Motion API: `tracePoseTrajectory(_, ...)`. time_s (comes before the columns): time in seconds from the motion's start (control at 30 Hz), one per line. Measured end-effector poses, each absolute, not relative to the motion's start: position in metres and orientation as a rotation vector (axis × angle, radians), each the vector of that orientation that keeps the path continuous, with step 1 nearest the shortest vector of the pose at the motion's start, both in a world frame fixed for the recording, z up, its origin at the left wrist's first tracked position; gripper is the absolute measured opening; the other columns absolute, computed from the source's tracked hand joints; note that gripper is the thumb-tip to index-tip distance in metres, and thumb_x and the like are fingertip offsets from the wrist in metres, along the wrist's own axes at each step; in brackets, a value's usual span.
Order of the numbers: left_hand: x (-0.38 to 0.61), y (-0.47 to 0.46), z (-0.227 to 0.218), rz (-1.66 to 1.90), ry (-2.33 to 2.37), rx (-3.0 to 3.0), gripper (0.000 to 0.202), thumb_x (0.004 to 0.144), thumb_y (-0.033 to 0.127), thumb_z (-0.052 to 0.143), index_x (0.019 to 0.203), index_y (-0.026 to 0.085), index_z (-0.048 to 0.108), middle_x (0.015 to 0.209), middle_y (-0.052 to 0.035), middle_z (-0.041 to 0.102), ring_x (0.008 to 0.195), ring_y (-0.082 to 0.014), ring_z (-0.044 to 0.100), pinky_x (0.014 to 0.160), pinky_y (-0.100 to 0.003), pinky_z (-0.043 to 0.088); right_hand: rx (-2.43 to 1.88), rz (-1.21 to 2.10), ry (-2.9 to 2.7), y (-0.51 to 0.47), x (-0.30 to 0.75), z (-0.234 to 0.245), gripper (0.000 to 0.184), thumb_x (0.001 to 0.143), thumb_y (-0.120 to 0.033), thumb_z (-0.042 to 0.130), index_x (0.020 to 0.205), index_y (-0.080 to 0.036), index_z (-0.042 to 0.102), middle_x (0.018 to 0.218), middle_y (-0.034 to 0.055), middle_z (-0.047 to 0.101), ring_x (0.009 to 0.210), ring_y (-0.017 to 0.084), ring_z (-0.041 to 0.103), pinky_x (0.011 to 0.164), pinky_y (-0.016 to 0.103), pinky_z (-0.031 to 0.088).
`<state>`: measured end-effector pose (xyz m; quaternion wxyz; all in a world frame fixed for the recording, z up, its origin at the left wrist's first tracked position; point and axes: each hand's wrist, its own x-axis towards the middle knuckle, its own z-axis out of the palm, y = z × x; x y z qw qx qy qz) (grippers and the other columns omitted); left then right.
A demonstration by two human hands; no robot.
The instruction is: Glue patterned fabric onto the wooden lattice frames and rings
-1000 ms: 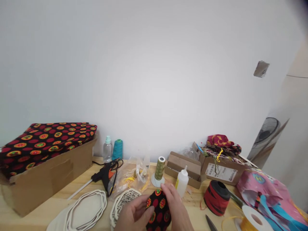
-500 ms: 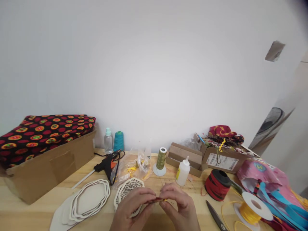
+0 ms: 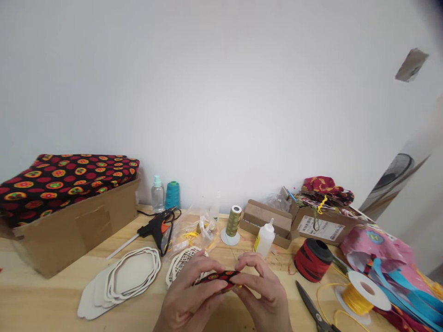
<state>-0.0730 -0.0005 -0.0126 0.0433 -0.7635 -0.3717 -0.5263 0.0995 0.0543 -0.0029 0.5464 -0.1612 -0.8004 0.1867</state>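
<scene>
Just below the white glue bottle: left hand and right hand both in narrow pinch on folded strip of black-and-red print fabric, lattice-cut frame partly under left hand, down-left of bottle.

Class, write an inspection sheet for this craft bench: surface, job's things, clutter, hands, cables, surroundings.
Surface: pale wooden table, crowded with craft supplies.
Job's things: black patterned fabric strip, held above the table.
Clutter: glue gun, scissors, yellow cord spool, red and black roll, squeeze bottle.
Hands: left hand and right hand both pinch the strip.
Cables: black cord looped behind the glue gun.
Surroundings: white wall; fabric-topped cardboard box at left.
</scene>
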Motion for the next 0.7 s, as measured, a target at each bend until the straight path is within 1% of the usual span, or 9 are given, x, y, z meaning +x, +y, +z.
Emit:
tracePoseTrajectory(0.1,-0.0735,-0.0025,-0.0141,-1.602,-1.189,-2.311,0.03,0.073,0.006,0.057,0.096,0.027,0.058,0.1,-0.002,0.059,0.096,-0.0142,0.057,0.098,-0.033,0.036,-0.356,0.404,-1.918,0.0539,0.0987,-0.0036,0.014,0.079,-0.014,0.056,0.085,-0.023,0.065,0.082,0.0047,0.055,0.081,0.017,0.055,0.072,0.033,0.048)
tracePoseTrajectory(0.27,-0.0708,-0.0044,-0.0122,-1.609,-1.24,-2.215,0.025,0.073,0.008,0.056,0.092,0.025,0.06,0.104,-0.004,0.058,0.101,-0.0162,0.055,0.098,-0.033,0.036,-0.351,0.366,-1.934,0.0532,0.0983,-0.0049,0.016,0.078,-0.01,0.057,0.087,-0.021,0.064,0.081,0.0051,0.054,0.08,0.018,0.054,0.069,0.032,0.048)
tracePoseTrajectory(0.33,-0.0712,-0.0031,-0.0134,-1.6,-1.233,-2.194,0.023,0.073,0.01,0.058,0.09,0.025,0.06,0.105,-0.0038,0.059,0.101,-0.0161,0.055,0.098,-0.032,0.037,-0.341,0.371,-1.919,0.0526,0.0988,-0.0046,0.02,0.077,-0.008,0.056,0.088,-0.023,0.063,0.081,0.0046,0.054,0.08,0.017,0.054,0.068,0.032,0.048)
tracePoseTrajectory(0.43,-0.0737,-0.0001,-0.0172,-1.564,-1.181,-2.203,0.027,0.072,0.008,0.06,0.091,0.026,0.062,0.106,-0.0025,0.059,0.099,-0.0153,0.056,0.097,-0.032,0.038,-0.321,0.355,-1.892,0.0517,0.099,-0.0037,0.026,0.076,-0.004,0.054,0.091,-0.025,0.062,0.082,0.0039,0.054,0.079,0.017,0.054,0.068,0.033,0.048)
tracePoseTrajectory(0.57,-0.076,0.0014,-0.0187,-1.548,-1.136,-2.197,0.031,0.073,0.007,0.059,0.095,0.028,0.061,0.109,-0.0021,0.058,0.099,-0.0154,0.056,0.099,-0.036,0.035,-0.328,0.318,-1.883,0.0512,0.0983,-0.0026,0.025,0.075,-0.003,0.055,0.088,-0.022,0.063,0.081,0.0046,0.053,0.078,0.017,0.054,0.067,0.032,0.049)
tracePoseTrajectory(0.7,-0.0742,0.0,-0.0138,-1.552,-1.15,-2.21,0.026,0.072,0.009,0.06,0.091,0.027,0.062,0.108,-0.0026,0.058,0.1,-0.0148,0.055,0.1,-0.035,0.034,-0.316,0.301,-1.886,0.0509,0.0982,-0.001,0.024,0.074,-0.002,0.054,0.087,-0.021,0.064,0.081,0.0056,0.054,0.079,0.018,0.054,0.068,0.033,0.048)
